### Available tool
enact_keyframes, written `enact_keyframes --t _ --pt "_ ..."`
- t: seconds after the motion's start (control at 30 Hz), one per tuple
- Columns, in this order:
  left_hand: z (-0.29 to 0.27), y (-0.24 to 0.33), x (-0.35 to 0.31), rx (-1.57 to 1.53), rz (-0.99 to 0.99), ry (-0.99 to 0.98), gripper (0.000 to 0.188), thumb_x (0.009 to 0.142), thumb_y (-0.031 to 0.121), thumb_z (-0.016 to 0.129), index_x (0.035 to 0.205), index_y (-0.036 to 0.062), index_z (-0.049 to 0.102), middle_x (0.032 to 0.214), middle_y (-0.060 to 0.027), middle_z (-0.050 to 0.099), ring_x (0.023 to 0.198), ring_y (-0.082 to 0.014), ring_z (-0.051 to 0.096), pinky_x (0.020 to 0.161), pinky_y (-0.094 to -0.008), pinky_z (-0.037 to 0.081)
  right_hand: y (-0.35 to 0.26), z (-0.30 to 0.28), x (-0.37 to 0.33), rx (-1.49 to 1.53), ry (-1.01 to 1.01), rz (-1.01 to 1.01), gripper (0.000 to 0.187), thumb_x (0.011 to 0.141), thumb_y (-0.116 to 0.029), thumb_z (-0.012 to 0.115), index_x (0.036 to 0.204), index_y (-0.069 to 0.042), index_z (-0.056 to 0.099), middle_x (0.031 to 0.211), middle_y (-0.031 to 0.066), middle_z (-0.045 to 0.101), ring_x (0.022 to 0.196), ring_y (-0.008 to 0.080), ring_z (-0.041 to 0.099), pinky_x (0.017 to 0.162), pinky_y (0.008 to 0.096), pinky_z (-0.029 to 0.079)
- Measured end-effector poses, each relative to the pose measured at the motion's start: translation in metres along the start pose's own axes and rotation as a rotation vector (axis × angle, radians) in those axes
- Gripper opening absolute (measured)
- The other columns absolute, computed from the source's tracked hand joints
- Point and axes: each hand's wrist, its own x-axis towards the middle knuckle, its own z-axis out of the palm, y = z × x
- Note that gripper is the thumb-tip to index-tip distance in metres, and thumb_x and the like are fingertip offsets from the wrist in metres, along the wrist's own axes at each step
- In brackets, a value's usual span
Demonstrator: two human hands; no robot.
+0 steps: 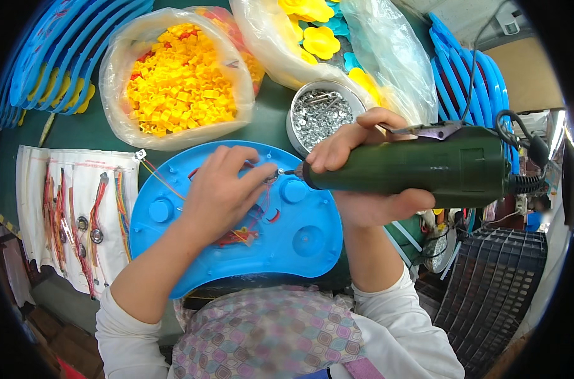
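In front of me lies a blue plastic shell [236, 268] with a curved rim, raised round bosses and thin coloured wires [239, 237] inside it. My left hand [220, 189] bends over the shell, its fingertips closed at a small round metal part [271, 179], which they partly cover. My right hand [356, 151] grips a dark green electric screwdriver [413, 165], held sideways with its bit pointing left. The bit's tip [282, 172] is close by my left fingertips, with a small shiny screw at its end. A small white connector [141, 155] on wires hangs over the shell's left rim.
Behind the shell are a round tin of screws [322, 114], a bag of small yellow pieces [179, 82] and a bag of yellow and teal flower shapes [318, 41]. Wired parts lie on a white sheet [34, 189]. Blue shells [78, 44] stand at left. A black crate [495, 278] stands right.
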Motion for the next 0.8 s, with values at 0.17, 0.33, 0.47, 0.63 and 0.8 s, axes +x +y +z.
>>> enact_keyframes --t 0.17,0.33,0.47,0.63,0.8 --pt "0.000 0.001 0.000 0.045 -0.001 -0.015 0.030 0.081 0.013 0.077 0.111 0.0150 0.071 0.104 -0.0059 0.059 0.094 -0.0265 0.059 0.079 -0.0395 0.050 0.000 0.005 -0.001 -0.123 0.080 0.137 0.117 0.069 -0.099 0.051 0.131 0.001 0.044 0.083 0.0114 0.065 0.073 0.0237 0.067 0.072 0.0404 0.058" --pt "0.000 0.001 0.002 0.053 0.007 -0.009 0.030 0.080 0.012 0.077 0.110 0.0152 0.071 0.101 -0.0047 0.059 0.093 -0.0261 0.059 0.078 -0.0392 0.050 0.009 0.000 0.002 -0.010 0.037 0.162 0.117 0.068 -0.099 0.052 0.130 0.001 0.044 0.084 0.0119 0.066 0.073 0.0238 0.067 0.072 0.0399 0.057" --pt "-0.001 0.001 0.002 0.052 0.006 -0.008 0.031 0.079 0.011 0.076 0.109 0.0151 0.070 0.101 -0.0044 0.059 0.093 -0.0256 0.059 0.078 -0.0389 0.050 0.008 -0.001 0.002 0.005 -0.004 0.144 0.118 0.068 -0.098 0.054 0.131 0.001 0.045 0.086 0.0130 0.066 0.073 0.0244 0.068 0.072 0.0399 0.057" --pt "0.000 0.000 0.003 0.033 -0.003 -0.026 0.034 0.077 0.009 0.076 0.110 0.0149 0.069 0.101 -0.0049 0.059 0.093 -0.0262 0.059 0.077 -0.0395 0.050 0.001 0.002 0.006 0.028 0.035 0.016 0.116 0.071 -0.095 0.055 0.131 0.003 0.045 0.082 0.0127 0.065 0.070 0.0243 0.067 0.068 0.0398 0.058" --pt "0.000 0.000 0.003 -0.042 -0.025 -0.012 0.042 0.076 0.006 0.076 0.116 0.0085 0.064 0.106 -0.0092 0.061 0.095 -0.0306 0.059 0.081 -0.0422 0.050 -0.040 -0.018 0.003 -0.363 0.329 -0.011 0.108 0.080 -0.091 0.051 0.131 0.004 0.046 0.077 0.0108 0.063 0.067 0.0226 0.065 0.068 0.0388 0.058"
